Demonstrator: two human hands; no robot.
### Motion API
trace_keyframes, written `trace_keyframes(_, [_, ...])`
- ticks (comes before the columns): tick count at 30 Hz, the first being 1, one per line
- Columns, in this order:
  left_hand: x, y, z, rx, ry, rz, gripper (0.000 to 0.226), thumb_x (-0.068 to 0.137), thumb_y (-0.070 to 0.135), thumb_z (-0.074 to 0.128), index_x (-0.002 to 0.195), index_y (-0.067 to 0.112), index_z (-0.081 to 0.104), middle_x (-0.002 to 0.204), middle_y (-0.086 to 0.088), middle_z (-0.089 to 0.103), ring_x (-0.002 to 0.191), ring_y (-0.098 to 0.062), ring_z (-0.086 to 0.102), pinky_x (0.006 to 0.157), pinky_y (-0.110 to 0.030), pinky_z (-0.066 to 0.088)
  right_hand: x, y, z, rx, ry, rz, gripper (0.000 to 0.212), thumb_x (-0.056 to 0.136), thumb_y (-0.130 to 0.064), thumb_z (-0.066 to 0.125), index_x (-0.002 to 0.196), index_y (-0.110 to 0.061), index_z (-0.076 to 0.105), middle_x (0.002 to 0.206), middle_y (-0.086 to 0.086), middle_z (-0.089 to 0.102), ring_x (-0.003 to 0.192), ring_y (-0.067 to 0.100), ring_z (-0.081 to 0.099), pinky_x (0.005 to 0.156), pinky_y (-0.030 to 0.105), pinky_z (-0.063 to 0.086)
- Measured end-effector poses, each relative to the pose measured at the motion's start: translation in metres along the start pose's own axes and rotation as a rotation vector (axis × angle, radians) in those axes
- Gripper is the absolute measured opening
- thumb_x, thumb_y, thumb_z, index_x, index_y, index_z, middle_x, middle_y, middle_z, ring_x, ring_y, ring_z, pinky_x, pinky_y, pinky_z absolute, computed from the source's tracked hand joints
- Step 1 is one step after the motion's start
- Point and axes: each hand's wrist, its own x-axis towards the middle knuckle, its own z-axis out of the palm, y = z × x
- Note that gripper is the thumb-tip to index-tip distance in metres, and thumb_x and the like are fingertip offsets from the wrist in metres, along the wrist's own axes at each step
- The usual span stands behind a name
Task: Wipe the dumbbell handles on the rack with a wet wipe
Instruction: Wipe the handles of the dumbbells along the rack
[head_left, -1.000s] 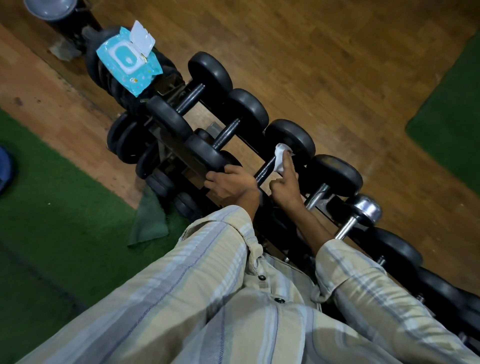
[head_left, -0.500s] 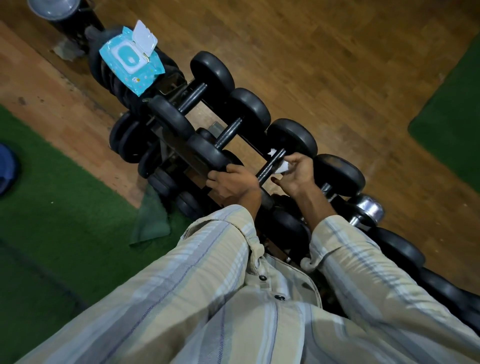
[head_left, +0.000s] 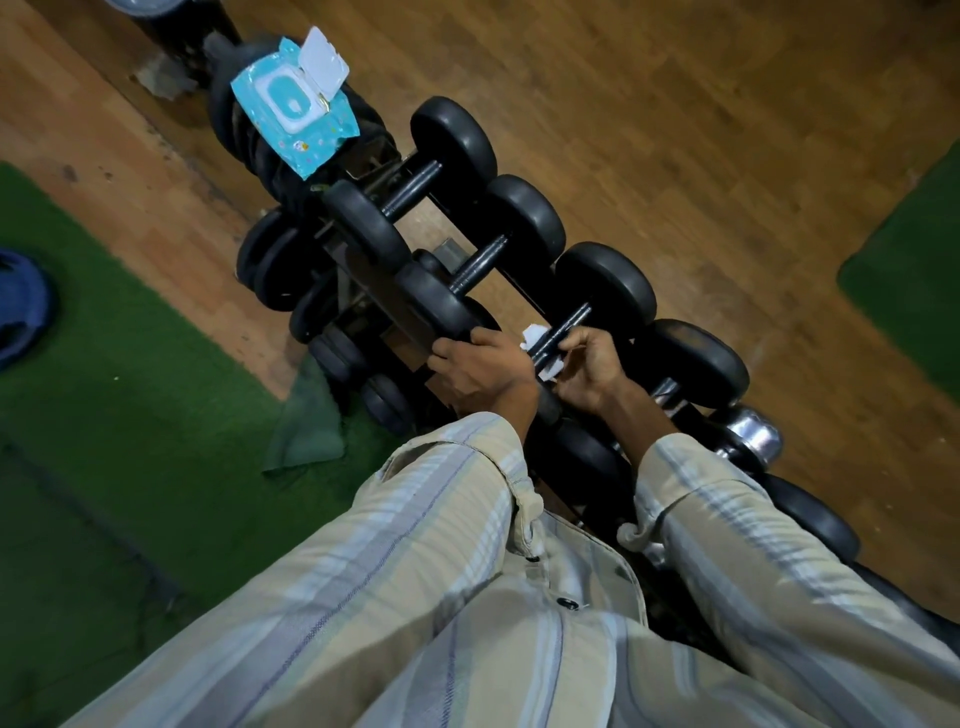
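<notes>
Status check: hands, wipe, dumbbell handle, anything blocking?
Left hand grips a dumbbell head. Right hand holds the wet wipe wrapped round the third dumbbell's handle. Nothing blocking.

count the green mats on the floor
2. One large green mat lies left of the dumbbell rack, running to the frame's bottom edge; a second green mat lies at the right edge, cut off by the frame. More may lie outside the view.

I saw the white wet wipe (head_left: 540, 349) crumpled around the third dumbbell's black handle (head_left: 563, 331) on the rack (head_left: 363, 275).
</notes>
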Motion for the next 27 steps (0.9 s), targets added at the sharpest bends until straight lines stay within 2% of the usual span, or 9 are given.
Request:
trace_keyframes(3, [0.0,0.0,0.001,-0.005,0.012,0.002,0.04,0.089,0.034,0.039,0.114,0.004,0.048,0.116,-0.019,0.052,0.102,-0.043,0.057,0.084,-0.05,0.051,0.006,0.01,-0.01,-0.171,0.067,0.027,0.06,0.052,-0.013,0.053,0.111,-0.004,0.062,0.098,0.018,0.063,0.082,0.034,0.059,0.081,0.037,0.048])
trace_keyframes(6, [0.0,0.0,0.0,-0.02,0.008,-0.002,0.037,0.09,0.03,0.042,0.114,0.003,0.049,0.117,-0.021,0.052,0.101,-0.043,0.057,0.084,-0.049,0.05,0.031,0.023,-0.035,-0.344,0.124,0.059,0.063,0.037,-0.017,0.068,0.099,-0.012,0.059,0.097,0.019,0.052,0.089,0.037,0.046,0.078,0.041,0.043])
trace_keyframes(8, [0.0,-0.001,0.0,-0.017,-0.003,-0.007,0.036,0.09,0.031,0.042,0.114,0.004,0.048,0.118,-0.021,0.052,0.102,-0.043,0.057,0.084,-0.048,0.048,0.036,0.029,-0.045,-0.413,0.134,0.084,0.061,0.034,-0.02,0.075,0.092,-0.012,0.061,0.093,0.019,0.05,0.08,0.037,0.048,0.072,0.04,0.043])
trace_keyframes(11, [0.0,-0.001,-0.001,-0.019,-0.018,-0.01,0.036,0.091,0.03,0.043,0.115,0.005,0.048,0.119,-0.02,0.052,0.103,-0.042,0.057,0.085,-0.047,0.046,0.011,0.025,-0.026,-0.472,0.198,0.037,0.039,0.055,-0.012,0.072,0.094,-0.007,0.075,0.09,0.021,0.062,0.081,0.034,0.058,0.072,0.043,0.048])
trace_keyframes(15, [0.001,-0.002,-0.003,-0.018,-0.031,-0.007,0.036,0.094,0.031,0.045,0.117,0.004,0.049,0.12,-0.021,0.053,0.104,-0.043,0.057,0.088,-0.046,0.044,-0.012,0.016,-0.009,-0.6,0.38,-0.179,0.012,0.066,-0.004,0.058,0.074,-0.009,0.065,0.07,0.015,0.054,0.067,0.028,0.056,0.062,0.037,0.043])
trace_keyframes(16, [0.001,-0.003,-0.003,-0.015,-0.031,-0.001,0.036,0.094,0.032,0.045,0.116,0.004,0.048,0.119,-0.021,0.053,0.104,-0.043,0.057,0.088,-0.047,0.044,-0.015,0.015,-0.009,-0.618,0.446,-0.253,0.015,0.067,-0.006,0.058,0.077,-0.011,0.068,0.074,0.011,0.059,0.071,0.027,0.06,0.065,0.034,0.044])
trace_keyframes(20, [0.004,-0.007,-0.002,0.03,-0.032,0.013,0.042,0.089,0.039,0.037,0.115,0.008,0.048,0.118,-0.018,0.054,0.104,-0.043,0.057,0.089,-0.05,0.044,-0.027,0.007,-0.006,-0.664,0.82,-0.532,0.03,0.091,-0.019,0.062,0.119,-0.014,0.07,0.103,0.003,0.07,0.095,0.02,0.064,0.079,0.025,0.046])
trace_keyframes(24, [0.006,-0.009,0.002,0.03,-0.023,0.015,0.041,0.088,0.039,0.037,0.113,0.008,0.047,0.117,-0.019,0.054,0.103,-0.044,0.056,0.092,-0.052,0.045,-0.015,0.012,0.008,-0.682,0.759,-0.624,0.034,0.093,-0.018,0.063,0.126,-0.015,0.072,0.114,0.004,0.075,0.11,0.02,0.069,0.096,0.028,0.052])
trace_keyframes(27, [0.006,-0.008,0.003,0.016,-0.017,0.009,0.037,0.088,0.036,0.041,0.111,0.008,0.048,0.115,-0.019,0.054,0.103,-0.043,0.056,0.093,-0.051,0.045,-0.014,0.021,0.015,-0.795,0.701,-0.634,0.032,0.095,-0.02,0.066,0.125,-0.013,0.072,0.107,0.005,0.077,0.103,0.014,0.07,0.091,0.018,0.046])
